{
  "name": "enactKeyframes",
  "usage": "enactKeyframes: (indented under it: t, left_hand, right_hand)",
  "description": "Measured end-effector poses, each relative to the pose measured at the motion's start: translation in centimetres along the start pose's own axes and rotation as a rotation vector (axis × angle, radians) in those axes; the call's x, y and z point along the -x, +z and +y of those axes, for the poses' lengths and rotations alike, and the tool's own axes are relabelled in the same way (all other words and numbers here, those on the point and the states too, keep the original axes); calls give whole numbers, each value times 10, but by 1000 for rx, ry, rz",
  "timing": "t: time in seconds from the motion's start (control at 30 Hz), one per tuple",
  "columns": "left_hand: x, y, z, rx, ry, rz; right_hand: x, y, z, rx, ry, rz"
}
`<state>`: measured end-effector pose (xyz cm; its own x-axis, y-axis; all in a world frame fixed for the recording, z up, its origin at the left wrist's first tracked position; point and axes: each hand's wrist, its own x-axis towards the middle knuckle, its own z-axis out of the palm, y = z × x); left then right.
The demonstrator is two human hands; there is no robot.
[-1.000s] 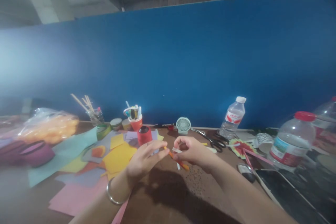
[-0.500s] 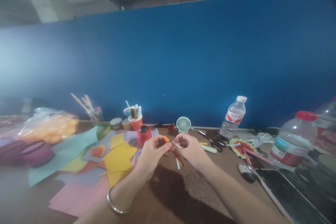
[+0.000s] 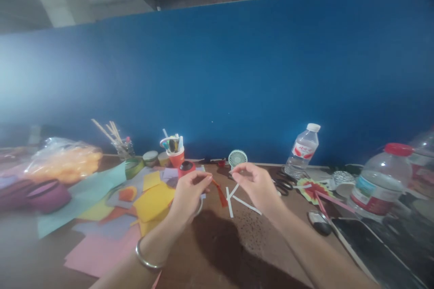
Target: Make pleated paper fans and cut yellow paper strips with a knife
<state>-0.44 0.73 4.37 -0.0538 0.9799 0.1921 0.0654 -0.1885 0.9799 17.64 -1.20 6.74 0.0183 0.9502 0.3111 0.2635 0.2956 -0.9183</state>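
Observation:
My left hand [image 3: 190, 190] is closed in a pinch on a narrow orange strip [image 3: 222, 195], which slants down to the right from the fingertips. My right hand [image 3: 257, 186] pinches a thin white strip, with only a small pale bit visible at the fingertips. Below and between the hands, several narrow white strips [image 3: 229, 205] make a K-like shape over the brown table. Whether one of these joins the piece in my right hand, I cannot tell. The red container [image 3: 186, 169] with a dark top stands just behind my left hand.
Coloured paper sheets [image 3: 153, 203] spread on the left. A small fan [image 3: 237, 158], a cup of pens [image 3: 176, 157] and scissors [image 3: 283, 184] lie toward the blue wall. At right are a water bottle [image 3: 302, 150], a larger red-capped bottle [image 3: 381, 183] and a phone [image 3: 373, 250].
My hands have moved apart from where they nearly met. The orange strip now stretches down from my left hand, and more white strips show between the hands.

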Motion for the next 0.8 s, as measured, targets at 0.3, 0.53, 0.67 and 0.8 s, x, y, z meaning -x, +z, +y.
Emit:
enactKeyframes:
  t: [0.3,0.53,0.67,0.8]
  left_hand:
    - [8,6,4,-105,82,35]
    - [16,7,16,146,17,-129]
    - [13,5,20,241,3,-209]
    - [12,3,22,234,1,-228]
  right_hand:
    - [33,33,-27,-565,301,-170]
    - [25,40,-10,-508,244,-46]
    - [22,30,-15,-599,256,-110]
    - [22,27,-22,-597,259,-155]
